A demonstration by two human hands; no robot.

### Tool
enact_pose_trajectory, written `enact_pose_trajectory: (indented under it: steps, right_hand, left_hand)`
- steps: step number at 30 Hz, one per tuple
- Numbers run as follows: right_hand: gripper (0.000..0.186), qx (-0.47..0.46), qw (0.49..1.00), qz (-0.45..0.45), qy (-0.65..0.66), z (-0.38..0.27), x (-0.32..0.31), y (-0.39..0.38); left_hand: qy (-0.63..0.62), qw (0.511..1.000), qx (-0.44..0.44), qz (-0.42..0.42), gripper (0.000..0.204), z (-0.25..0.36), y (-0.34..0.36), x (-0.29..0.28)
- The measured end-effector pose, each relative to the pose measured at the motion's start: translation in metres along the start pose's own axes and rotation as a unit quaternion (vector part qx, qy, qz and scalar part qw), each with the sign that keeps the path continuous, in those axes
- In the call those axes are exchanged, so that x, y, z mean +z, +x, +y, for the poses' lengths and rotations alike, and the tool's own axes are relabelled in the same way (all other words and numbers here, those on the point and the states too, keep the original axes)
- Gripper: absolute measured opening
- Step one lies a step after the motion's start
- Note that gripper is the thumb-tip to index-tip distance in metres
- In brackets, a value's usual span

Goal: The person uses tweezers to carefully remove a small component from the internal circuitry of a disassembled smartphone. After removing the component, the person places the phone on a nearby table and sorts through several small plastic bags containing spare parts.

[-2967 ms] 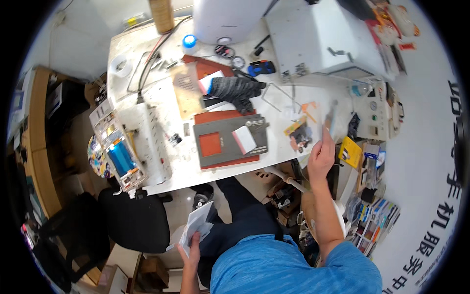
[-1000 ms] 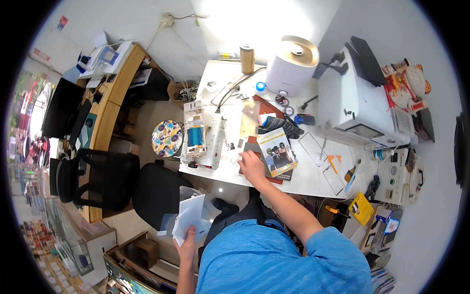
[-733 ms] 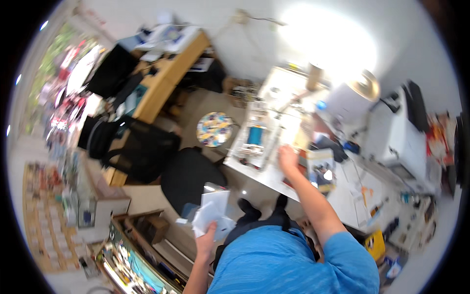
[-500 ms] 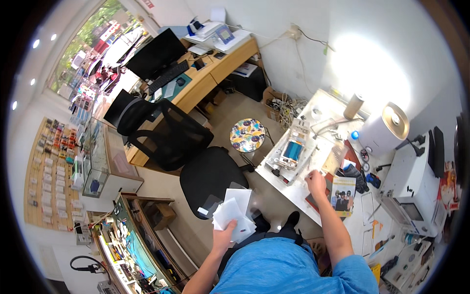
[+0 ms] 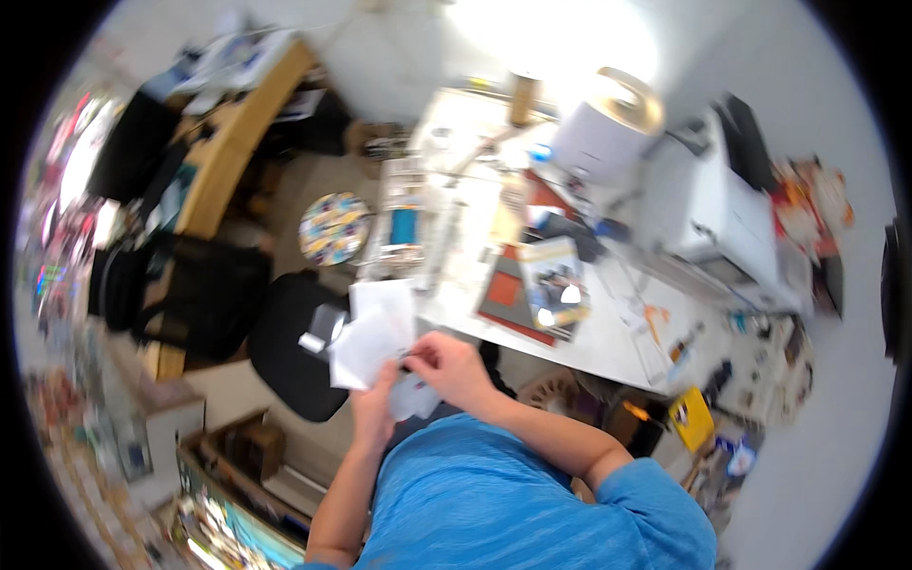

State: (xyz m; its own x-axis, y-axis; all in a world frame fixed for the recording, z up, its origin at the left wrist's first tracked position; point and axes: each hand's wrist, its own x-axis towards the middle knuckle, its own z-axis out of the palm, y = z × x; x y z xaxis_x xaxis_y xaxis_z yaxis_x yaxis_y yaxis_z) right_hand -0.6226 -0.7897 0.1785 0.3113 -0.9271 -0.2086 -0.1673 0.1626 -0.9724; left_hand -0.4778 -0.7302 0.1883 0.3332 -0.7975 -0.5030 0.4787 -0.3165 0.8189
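A fanned stack of white, partly see-through sheets point(image 5: 370, 332) is gripped in my left hand point(image 5: 376, 404), in front of my body. Its thumb presses on top of them. My right hand point(image 5: 451, 369) is closed in a pinch at the right edge of the stack, close beside the left thumb. What its fingertips hold, if anything, is too small and blurred to make out. A clear piece with a small white patch sticks out on the left of the stack.
A black office chair point(image 5: 290, 356) stands just beyond the sheets, a round patterned stool point(image 5: 334, 228) behind it. On the right, a white table point(image 5: 456, 304) carries a machine with a blue roll point(image 5: 404, 226), a booklet point(image 5: 554, 275) and a white cylindrical device point(image 5: 608, 128).
My right hand has left the white table and come over to the sheets in my left hand. The view has turned to the right.
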Motion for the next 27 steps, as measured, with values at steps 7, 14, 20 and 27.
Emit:
enact_pose_trajectory:
  steps: [7, 14, 20, 27]
  right_hand:
    - [0.015, -0.024, 0.999, 0.02, -0.006, 0.04, -0.029, -0.018]
    - [0.046, 0.002, 0.87, 0.414, -0.269, 0.128, -0.153, 0.004]
    - [0.058, 0.159, 0.848, 0.347, -0.367, 0.185, -0.222, 0.018]
    - [0.039, 0.096, 0.878, 0.356, -0.304, 0.204, -0.229, 0.024]
  left_hand:
    - [0.116, 0.993, -0.02, -0.026, 0.051, -0.033, 0.009, 0.009]
    - [0.209, 0.978, 0.006, -0.001, 0.062, -0.05, 0.01, -0.017]
    - [0.23, 0.973, -0.003, -0.002, 0.058, -0.046, 0.01, -0.012]
    - [0.228, 0.973, 0.02, 0.006, 0.056, -0.043, 0.008, -0.005]
